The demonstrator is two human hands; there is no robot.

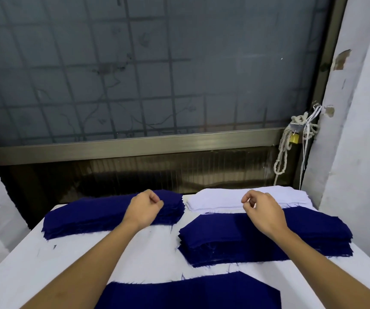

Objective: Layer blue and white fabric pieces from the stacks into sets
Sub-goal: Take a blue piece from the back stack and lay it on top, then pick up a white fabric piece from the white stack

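Our left hand (pixel 145 207) pinches the dark blue fabric stack (pixel 85 217) left of the white fabric stack (pixel 224 199); our right hand (pixel 263 210) hovers there, loosely curled and empty, ready to pick.

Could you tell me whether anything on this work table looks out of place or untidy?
Nothing serious. The blue stacks have frayed edges, and loose threads lie on the white table. The white stack sits tidy. On the wall to the right, patches of paint have chipped off.
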